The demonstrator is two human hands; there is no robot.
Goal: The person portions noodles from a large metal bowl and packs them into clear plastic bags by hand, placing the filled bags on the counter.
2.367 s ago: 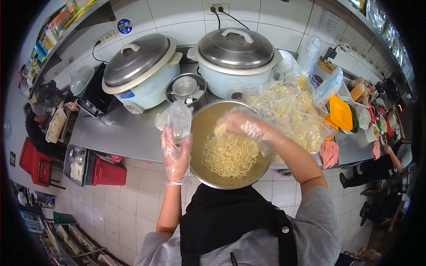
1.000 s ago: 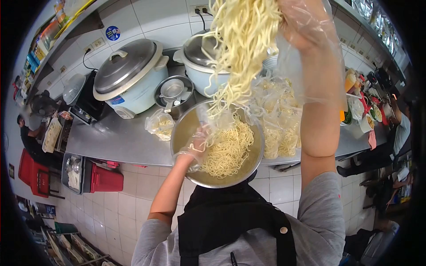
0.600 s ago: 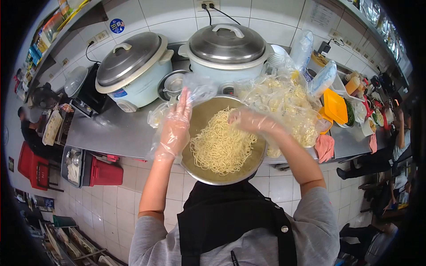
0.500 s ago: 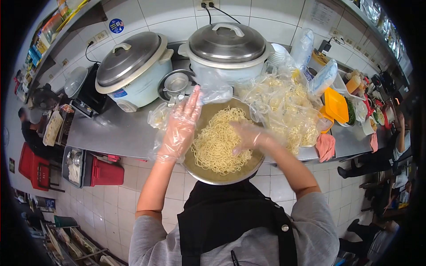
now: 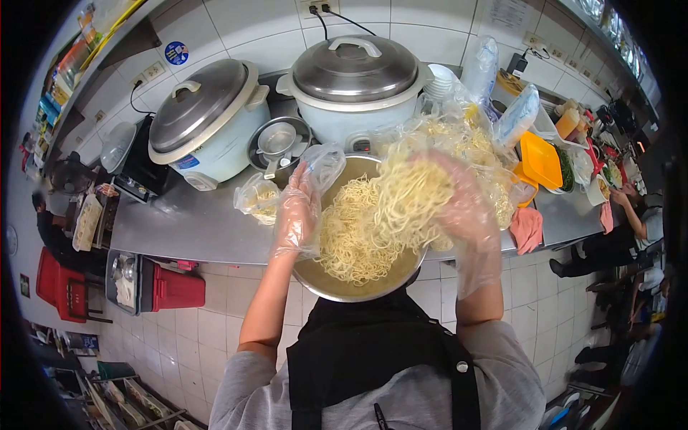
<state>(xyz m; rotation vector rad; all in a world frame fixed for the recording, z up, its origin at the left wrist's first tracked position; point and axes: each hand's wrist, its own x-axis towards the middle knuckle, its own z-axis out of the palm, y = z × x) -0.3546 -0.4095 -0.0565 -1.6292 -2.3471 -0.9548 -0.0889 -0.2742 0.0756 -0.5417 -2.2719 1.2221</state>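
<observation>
A large metal bowl (image 5: 358, 290) of pale yellow noodles (image 5: 355, 233) sits at the counter's front edge, close to my body. My right hand (image 5: 469, 201), in a clear plastic glove and blurred by motion, grips a clump of noodles (image 5: 412, 193) lifted over the bowl's right side. At the left rim is my left hand (image 5: 296, 215), also gloved, its fingers pointing up and held together against a clear plastic bag (image 5: 326, 166). The bag's mouth hangs over the bowl's back left. A small bag of noodles (image 5: 259, 199) rests left of that hand.
Two big rice cookers (image 5: 358, 79) with metal lids stand behind, a metal pan with a strainer (image 5: 277, 140) between them. Bagged noodles (image 5: 459, 132) pile up on the right, by an orange container (image 5: 541, 165) and a pink cloth (image 5: 527, 229). A person (image 5: 645, 222) stands far right.
My right hand has closed on noodles and raised a clump up and to the right. My left hand has shifted slightly down, and the plastic bag has come lower and left with it.
</observation>
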